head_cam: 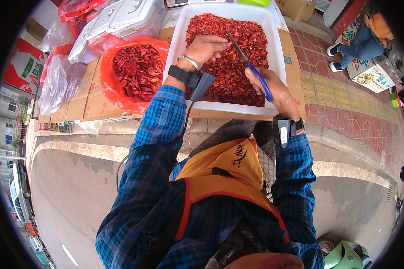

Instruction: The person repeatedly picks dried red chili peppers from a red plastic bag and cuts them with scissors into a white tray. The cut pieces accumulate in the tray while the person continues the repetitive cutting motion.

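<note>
A white plastic tub (280, 64) full of cut dried red chili pieces (245, 32) stands before me. Over its middle my left hand (205, 50) pinches a small red chili piece (229, 43) between thumb and fingertips. My right hand (276, 85) grips scissors (263, 80) with blue handles at the tub's right side. Their dark blades point up and left, with the tips close to the pinched piece. Left of the tub, an open red plastic bag (104, 80) holds longer dried red chilies (138, 72).
Flattened cardboard (87, 104) covers the table. Lidded clear plastic boxes (121, 20) and a translucent plastic bag (62, 84) lie at the left. A cardboard box (296, 9) is at the back right. Another person (363, 43) sits farther right, beside printed boxes (373, 78).
</note>
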The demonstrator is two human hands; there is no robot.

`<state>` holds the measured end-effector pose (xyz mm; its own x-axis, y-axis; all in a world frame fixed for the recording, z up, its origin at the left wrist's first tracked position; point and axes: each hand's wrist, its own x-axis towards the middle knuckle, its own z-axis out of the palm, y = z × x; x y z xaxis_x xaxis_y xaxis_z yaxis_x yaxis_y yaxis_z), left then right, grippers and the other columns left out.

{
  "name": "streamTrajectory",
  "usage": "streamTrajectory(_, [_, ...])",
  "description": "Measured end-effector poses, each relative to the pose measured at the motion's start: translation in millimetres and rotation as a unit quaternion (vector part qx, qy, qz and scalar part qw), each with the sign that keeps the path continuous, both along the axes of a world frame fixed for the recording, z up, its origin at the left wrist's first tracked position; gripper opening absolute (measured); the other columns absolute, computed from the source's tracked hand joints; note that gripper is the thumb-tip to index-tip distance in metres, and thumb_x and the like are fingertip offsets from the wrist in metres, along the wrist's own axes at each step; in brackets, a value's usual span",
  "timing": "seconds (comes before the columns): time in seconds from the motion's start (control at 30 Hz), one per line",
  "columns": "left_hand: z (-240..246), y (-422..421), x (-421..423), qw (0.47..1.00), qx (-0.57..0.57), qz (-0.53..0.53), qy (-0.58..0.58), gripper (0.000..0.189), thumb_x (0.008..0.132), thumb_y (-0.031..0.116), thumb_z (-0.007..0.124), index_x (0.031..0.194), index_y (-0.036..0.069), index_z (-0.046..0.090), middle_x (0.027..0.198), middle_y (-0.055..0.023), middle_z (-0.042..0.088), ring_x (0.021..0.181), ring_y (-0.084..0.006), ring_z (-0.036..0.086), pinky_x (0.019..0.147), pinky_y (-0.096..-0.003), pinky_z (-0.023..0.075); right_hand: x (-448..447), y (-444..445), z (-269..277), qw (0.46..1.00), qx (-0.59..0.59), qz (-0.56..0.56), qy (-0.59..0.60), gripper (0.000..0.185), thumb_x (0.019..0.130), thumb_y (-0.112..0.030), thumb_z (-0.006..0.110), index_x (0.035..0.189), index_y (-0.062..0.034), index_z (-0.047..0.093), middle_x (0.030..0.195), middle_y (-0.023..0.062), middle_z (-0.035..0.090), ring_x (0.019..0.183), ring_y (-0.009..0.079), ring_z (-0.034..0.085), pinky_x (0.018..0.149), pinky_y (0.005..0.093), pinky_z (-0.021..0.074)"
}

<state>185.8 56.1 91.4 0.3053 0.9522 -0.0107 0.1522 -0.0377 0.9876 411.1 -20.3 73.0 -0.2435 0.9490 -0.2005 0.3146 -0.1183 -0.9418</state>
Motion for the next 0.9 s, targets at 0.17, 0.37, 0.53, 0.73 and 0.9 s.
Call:
streamTrajectory(0.17, [-4, 1, 0, 1.0, -0.008, -0.004, 0.01, 0.021, 0.09, 0.019, 0.059, 0.102, 0.003, 0.063, 0.078, 0.0022, 0.06, 0.063, -0.006, 0.055, 0.053, -0.0185, 0.0432, -1, 0, -2, 0.999, -0.021, -0.023, 0.026, 0.047, 0.082, -0.05, 0.067, 0.087, -0.0046, 0.059, 0.059, -0.0065, 0.044, 0.046, 0.0033, 0.039, 0.041, 0.0193, 0.0284])
streamTrajectory(0.37, [-7, -3, 3, 0.997, -0.074, 0.003, -0.019, 0.017, 0.092, 0.022, 0.057, 0.096, 0.005, 0.058, 0.077, -0.0005, 0.06, 0.055, -0.0074, 0.055, 0.048, -0.0192, 0.0426, -1, -2, 3, 0.994, -0.065, -0.015, 0.09, 0.045, 0.082, -0.048, 0.068, 0.089, -0.004, 0.059, 0.059, -0.0072, 0.043, 0.046, 0.0016, 0.038, 0.04, 0.0187, 0.0267])
streamTrajectory(0.53, [-10, 2, -1, 0.997, -0.062, 0.032, -0.044, 0.02, 0.092, 0.025, 0.057, 0.097, 0.006, 0.058, 0.076, -0.0008, 0.06, 0.054, -0.0072, 0.054, 0.048, -0.0195, 0.0422, -3, 0, 4, 0.997, -0.047, -0.034, 0.059, 0.046, 0.081, -0.052, 0.067, 0.084, -0.0062, 0.059, 0.059, -0.0064, 0.044, 0.048, 0.0029, 0.04, 0.043, 0.0188, 0.0301])
streamTrajectory(0.73, [-11, 3, -1, 0.994, -0.063, 0.037, -0.08, 0.018, 0.092, 0.024, 0.057, 0.098, 0.006, 0.058, 0.073, -0.0001, 0.06, 0.056, -0.0067, 0.055, 0.049, -0.0192, 0.0423, -4, -1, 2, 1.0, 0.001, 0.001, -0.021, 0.047, 0.08, -0.054, 0.066, 0.081, -0.0075, 0.059, 0.057, -0.0063, 0.042, 0.05, 0.0033, 0.041, 0.045, 0.0193, 0.0318])
streamTrajectory(0.9, [-12, 2, 1, 0.995, -0.068, 0.002, -0.076, 0.017, 0.092, 0.021, 0.057, 0.1, 0.005, 0.058, 0.076, -0.0014, 0.062, 0.061, -0.0069, 0.058, 0.053, -0.0191, 0.0459, -4, -1, 0, 0.999, -0.03, -0.018, 0.001, 0.047, 0.081, -0.052, 0.067, 0.083, -0.0061, 0.059, 0.056, -0.0082, 0.04, 0.046, 0.0021, 0.038, 0.041, 0.0191, 0.0283])
